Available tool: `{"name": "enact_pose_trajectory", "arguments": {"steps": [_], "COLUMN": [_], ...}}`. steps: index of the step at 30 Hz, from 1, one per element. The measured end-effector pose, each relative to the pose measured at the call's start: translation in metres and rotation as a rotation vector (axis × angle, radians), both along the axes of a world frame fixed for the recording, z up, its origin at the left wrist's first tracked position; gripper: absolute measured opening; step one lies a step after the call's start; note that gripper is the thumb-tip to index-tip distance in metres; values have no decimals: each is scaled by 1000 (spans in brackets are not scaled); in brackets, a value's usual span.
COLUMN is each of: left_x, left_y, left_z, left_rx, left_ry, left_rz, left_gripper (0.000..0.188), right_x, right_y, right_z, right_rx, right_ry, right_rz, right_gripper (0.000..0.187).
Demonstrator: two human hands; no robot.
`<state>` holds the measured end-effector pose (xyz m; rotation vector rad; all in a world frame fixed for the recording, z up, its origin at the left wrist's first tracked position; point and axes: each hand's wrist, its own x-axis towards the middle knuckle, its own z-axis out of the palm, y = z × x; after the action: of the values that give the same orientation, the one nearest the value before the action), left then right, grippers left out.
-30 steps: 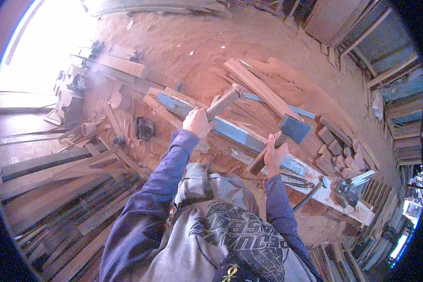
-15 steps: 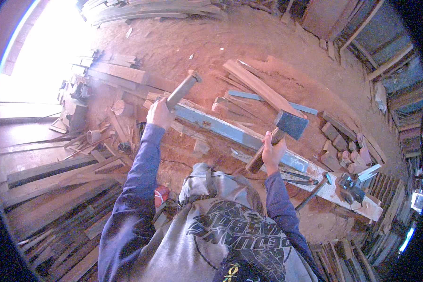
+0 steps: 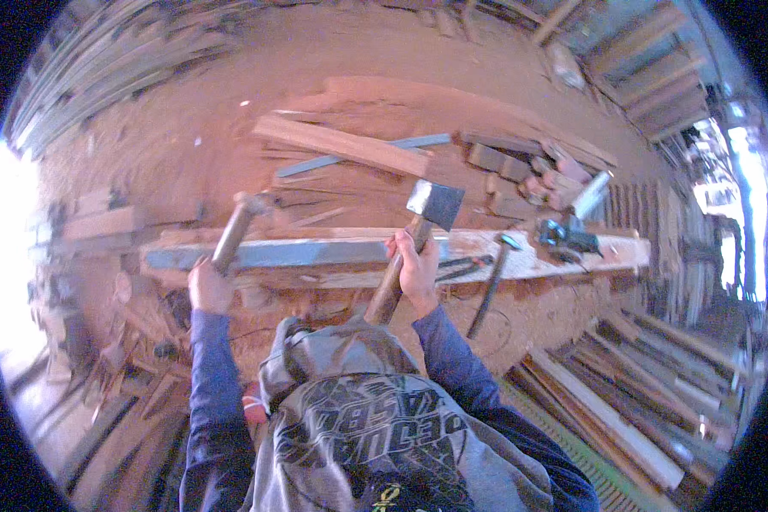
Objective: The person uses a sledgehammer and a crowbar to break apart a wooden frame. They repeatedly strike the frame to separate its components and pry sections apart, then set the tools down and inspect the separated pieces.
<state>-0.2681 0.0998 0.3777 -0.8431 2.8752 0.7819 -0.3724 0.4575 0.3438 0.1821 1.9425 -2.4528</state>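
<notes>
My left hand [image 3: 211, 286] is closed round a thick, round wooden handle [image 3: 233, 235] that flares into a battered end at the top; its lower end is hidden in the hand. In my right hand [image 3: 418, 270] is a heavy hammer [image 3: 435, 205] with a dark block-shaped metal head and a bright face, head up, gripped midway along its wooden handle. Both hands are over a long timber beam [image 3: 290, 253] with a bluish face, lying across in front of me. I cannot tell whether the flared handle's lower end touches the beam.
On the beam's pale right part rest pincer-like tools [image 3: 465, 267], a second hammer [image 3: 491, 286] with its handle jutting toward me, and a teal-and-black power tool [image 3: 567, 239]. Loose planks [image 3: 341, 147] and wood blocks [image 3: 508, 166] lie beyond. Stacked boards [image 3: 606, 418] lie at the near right.
The view has turned, so the beam now runs nearly level across it. Both hands appear farther left and lower, still holding the flared handle and the hammer.
</notes>
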Motion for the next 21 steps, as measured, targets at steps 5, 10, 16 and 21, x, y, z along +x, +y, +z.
{"name": "enact_pose_trajectory", "arguments": {"steps": [5, 10, 16, 21], "left_x": [-10, -18, -18, 5], "left_y": [16, 13, -11, -45], "left_z": [5, 2, 10, 7], "left_rx": [-36, -170, -2, 50], "left_ry": [7, -38, -21, 243], "left_rz": [-61, -113, 159, 301], "left_gripper": [33, 32, 28, 26], "right_x": [11, 17, 22, 14], "right_y": [125, 239, 312, 348], "right_z": [11, -25, -84, -103], "right_rx": [69, 593, 1057, 1184], "right_ry": [-117, -459, -478, -355], "right_rz": [-217, -1, -111, -244], "right_gripper": [25, 23, 31, 39]}}
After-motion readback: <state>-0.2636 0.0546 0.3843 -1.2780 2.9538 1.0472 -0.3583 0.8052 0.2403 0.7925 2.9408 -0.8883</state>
